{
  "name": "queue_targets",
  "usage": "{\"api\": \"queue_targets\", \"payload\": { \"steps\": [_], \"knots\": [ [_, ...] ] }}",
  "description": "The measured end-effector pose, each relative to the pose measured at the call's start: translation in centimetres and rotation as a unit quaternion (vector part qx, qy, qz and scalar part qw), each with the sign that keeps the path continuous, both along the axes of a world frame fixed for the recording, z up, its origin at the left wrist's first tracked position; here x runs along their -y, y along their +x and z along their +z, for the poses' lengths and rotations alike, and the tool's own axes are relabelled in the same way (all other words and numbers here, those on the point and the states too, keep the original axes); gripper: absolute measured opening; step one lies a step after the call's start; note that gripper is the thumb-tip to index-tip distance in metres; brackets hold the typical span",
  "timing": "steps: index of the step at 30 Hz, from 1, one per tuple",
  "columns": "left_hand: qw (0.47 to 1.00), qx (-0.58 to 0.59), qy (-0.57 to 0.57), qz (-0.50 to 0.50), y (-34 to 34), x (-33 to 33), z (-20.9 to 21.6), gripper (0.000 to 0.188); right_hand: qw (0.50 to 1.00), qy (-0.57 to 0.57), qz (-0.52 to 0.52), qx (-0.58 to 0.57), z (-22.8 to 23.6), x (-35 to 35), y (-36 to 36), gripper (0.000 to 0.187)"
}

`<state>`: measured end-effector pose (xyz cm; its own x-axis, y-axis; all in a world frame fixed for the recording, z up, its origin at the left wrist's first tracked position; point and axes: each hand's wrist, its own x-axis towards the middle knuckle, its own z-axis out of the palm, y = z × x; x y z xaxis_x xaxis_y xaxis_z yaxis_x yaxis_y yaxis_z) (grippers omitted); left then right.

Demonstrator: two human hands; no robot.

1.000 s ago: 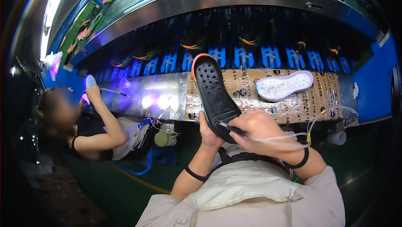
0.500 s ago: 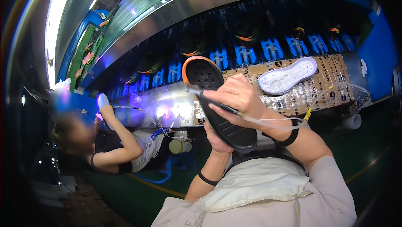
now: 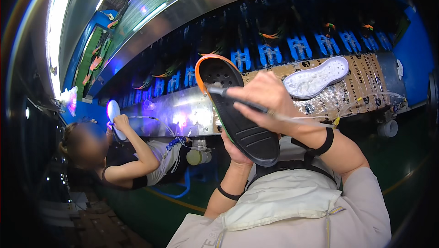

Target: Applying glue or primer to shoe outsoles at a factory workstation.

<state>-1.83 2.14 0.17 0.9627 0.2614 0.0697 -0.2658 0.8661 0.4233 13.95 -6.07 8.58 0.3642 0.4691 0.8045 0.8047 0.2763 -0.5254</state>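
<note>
My left hand [image 3: 236, 151] is closed around the lower side of a black shoe sole [image 3: 249, 136] with an orange edge. Holes dot the sole's far end and grooves cross its near end; its underside is hidden. In my right hand [image 3: 270, 96] is a brush [image 3: 247, 103], gripped over the sole. Its bristles lie at the sole's inner edge by the orange rim, and a clear tube trails from its handle past my right wrist. A white sole [image 3: 315, 78] with a rough white inside lies on the cardboard-covered bench, beyond my right hand.
Printed cardboard [image 3: 366, 76] covers the right part of the metal bench [image 3: 187, 110]. Behind it runs a row of blue holders [image 3: 299, 46] below a green conveyor [image 3: 155, 5]. At the left, a co-worker [image 3: 132, 165] holds another pale sole [image 3: 114, 115].
My right hand and the brush have shifted slightly up and left along the sole's edge. The sole is still in my left hand, tilted a little differently.
</note>
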Motion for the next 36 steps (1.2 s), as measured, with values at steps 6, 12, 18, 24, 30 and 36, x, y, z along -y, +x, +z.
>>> {"api": "queue_targets", "payload": {
  "steps": [6,12,18,24,30,36],
  "knots": [
    [0.997,-0.011,-0.056,0.058,0.5,-0.6,-0.1,0.075,0.996,-0.008,0.08,-0.05,0.8,0.6,-0.5,0.025],
    [0.996,0.005,0.047,0.071,0.1,-0.5,-0.6,0.08,0.987,-0.06,0.131,0.066,0.4,0.5,-1.3,0.025],
    [0.989,-0.038,0.059,0.131,0.4,-1.2,0.2,0.078,0.992,-0.088,0.052,0.079,1.0,1.3,-1.9,0.025],
    [0.987,-0.098,-0.015,0.128,0.3,-3.5,-0.5,0.077,0.992,-0.104,0.03,0.068,1.9,2.1,-2.3,0.03],
    [0.989,0.078,-0.082,0.093,0.9,-4.0,0.5,0.085,0.975,-0.106,0.182,0.074,2.7,2.2,-2.2,0.029],
    [0.991,0.113,-0.065,0.003,1.7,-4.6,1.3,0.099,0.968,-0.122,0.17,0.141,2.0,2.4,-3.9,0.033]
  ]
}}
